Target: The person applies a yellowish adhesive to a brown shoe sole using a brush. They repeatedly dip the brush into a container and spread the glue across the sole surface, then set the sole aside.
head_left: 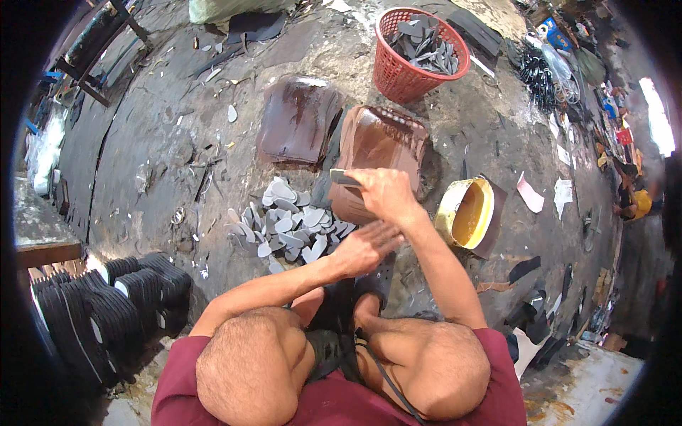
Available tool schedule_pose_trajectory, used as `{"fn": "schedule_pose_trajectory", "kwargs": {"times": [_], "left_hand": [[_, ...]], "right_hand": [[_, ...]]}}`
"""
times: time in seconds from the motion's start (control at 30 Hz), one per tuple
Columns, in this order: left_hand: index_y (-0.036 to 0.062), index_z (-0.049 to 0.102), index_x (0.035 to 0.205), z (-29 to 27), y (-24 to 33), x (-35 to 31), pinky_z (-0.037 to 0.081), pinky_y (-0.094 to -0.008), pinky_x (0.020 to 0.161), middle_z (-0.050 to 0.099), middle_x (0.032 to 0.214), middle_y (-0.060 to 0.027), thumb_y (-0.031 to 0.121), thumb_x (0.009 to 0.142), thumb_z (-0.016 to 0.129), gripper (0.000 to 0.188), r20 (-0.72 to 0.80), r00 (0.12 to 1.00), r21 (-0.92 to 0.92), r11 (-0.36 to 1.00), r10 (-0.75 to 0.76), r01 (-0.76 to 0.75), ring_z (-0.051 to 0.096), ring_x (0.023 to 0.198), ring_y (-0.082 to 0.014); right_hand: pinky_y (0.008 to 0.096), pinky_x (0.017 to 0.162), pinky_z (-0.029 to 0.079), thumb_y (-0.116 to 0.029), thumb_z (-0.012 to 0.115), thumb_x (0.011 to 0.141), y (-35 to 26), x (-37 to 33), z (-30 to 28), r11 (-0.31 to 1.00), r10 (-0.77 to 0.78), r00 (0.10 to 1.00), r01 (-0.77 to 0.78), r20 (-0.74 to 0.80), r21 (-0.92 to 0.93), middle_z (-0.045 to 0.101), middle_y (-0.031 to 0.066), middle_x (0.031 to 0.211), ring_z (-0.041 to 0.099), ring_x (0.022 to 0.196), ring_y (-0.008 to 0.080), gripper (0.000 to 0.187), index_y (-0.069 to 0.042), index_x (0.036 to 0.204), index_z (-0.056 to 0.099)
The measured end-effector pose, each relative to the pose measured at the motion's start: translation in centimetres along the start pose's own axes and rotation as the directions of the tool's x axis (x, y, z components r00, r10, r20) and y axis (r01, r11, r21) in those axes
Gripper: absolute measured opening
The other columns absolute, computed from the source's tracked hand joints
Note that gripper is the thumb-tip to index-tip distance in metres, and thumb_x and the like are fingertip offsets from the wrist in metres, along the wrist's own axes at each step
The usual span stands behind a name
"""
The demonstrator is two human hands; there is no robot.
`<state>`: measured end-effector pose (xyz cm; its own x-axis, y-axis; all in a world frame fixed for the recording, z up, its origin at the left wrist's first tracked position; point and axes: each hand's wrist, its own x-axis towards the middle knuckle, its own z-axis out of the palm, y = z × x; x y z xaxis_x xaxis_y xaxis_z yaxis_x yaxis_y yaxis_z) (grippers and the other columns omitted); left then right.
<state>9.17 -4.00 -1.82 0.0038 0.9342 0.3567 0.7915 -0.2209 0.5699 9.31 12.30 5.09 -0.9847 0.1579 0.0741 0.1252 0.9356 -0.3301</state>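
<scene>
My right hand (387,193) is closed on a small flat dark strip with a pale edge (344,177). It is over a stack of brown sheets (380,145) whose top looks wet and shiny. Just below, near my right wrist, my left hand (366,250) has its fingers stretched out, slightly blurred, with nothing visible in it. A loose heap of grey rounded flat pieces (288,221) lies left of the stack. To the right, a cut-open yellow tin (447,213) holds thick amber liquid, probably glue.
A second dark brown glossy stack (298,119) stands left of the first. Beyond is a red plastic basket (408,78) of grey pieces. Rows of black soles (106,305) stand at lower left. Scraps, including a pink piece (530,193), litter the right side of the floor.
</scene>
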Motion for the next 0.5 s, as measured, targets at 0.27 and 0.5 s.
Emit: {"fn": "schedule_pose_trajectory", "kwargs": {"times": [0.27, 0.5], "left_hand": [[0.0030, 0.058, 0.135, 4.2, -0.3, -2.1, 0.059, -0.0450, 0.077, 0.060, 0.135, -0.0196, 0.016, 0.087, 0.061, 0.050, 0.194, 0.981, -0.138, 0.990, -0.005, 0.033, 0.069, 0.101, -0.0324], [0.0053, 0.061, 0.132, -1.9, -3.1, 3.9, 0.058, -0.0395, 0.054, 0.058, 0.144, -0.0157, 0.012, 0.086, 0.065, 0.047, -0.034, 0.977, 0.236, 0.948, -0.211, 0.213, 0.073, 0.070, -0.0265]], "right_hand": [[0.0399, 0.077, 0.058, -0.006, 0.071, 0.082, -4.6, -3.5, -2.2, 0.910, 0.007, 0.974, 0.087, -0.225, 0.405, 0.076, 0.0085, 0.104, 0.073, 0.090, 0.0277, 0.033, -0.012, 0.114, 0.073], [0.0354, 0.084, 0.057, -0.003, 0.070, 0.080, 8.4, 0.9, -12.1, 0.874, 0.273, 0.851, -0.023, -0.449, 0.486, 0.077, 0.0098, 0.104, 0.073, 0.102, 0.0279, 0.036, -0.014, 0.113, 0.075]]}}
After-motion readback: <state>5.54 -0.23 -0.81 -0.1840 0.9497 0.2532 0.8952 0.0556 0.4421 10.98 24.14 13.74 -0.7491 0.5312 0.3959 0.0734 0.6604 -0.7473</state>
